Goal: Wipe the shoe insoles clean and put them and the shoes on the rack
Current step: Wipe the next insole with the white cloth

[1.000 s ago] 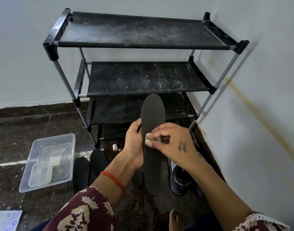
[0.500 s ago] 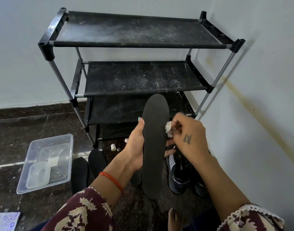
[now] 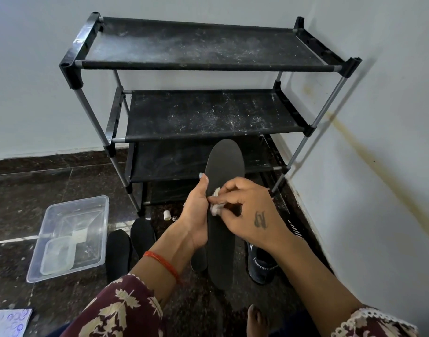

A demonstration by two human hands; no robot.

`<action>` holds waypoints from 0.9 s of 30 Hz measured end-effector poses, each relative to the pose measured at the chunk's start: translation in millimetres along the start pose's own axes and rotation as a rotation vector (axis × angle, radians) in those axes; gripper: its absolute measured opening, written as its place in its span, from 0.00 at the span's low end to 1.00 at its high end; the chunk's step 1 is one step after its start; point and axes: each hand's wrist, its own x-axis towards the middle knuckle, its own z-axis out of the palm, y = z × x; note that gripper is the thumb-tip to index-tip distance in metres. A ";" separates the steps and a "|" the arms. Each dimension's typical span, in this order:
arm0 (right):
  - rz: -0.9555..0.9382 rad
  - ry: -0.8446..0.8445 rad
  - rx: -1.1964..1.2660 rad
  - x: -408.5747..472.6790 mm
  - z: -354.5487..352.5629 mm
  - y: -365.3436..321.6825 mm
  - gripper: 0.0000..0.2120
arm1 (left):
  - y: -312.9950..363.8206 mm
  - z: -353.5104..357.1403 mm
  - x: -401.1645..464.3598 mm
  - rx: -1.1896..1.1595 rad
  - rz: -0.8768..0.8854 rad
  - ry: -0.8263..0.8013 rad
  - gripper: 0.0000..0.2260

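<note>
Fingertips pinching wad against insole

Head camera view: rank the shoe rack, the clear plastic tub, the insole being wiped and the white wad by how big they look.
1. shoe rack
2. clear plastic tub
3. insole, though it is held nearer the camera, so its rank against the tub is unsure
4. white wad

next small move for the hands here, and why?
Probably drag the wad down the insole. The right hand pinches it at mid-length, near the left edge, while the left hand grips that edge. The lower half lies below the wad, likely not yet wiped.
</note>
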 end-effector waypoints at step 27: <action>0.098 -0.082 0.038 5.7 -6.3 3.1 0.10 | -3.4 -0.4 1.3 0.055 0.033 -0.019 0.25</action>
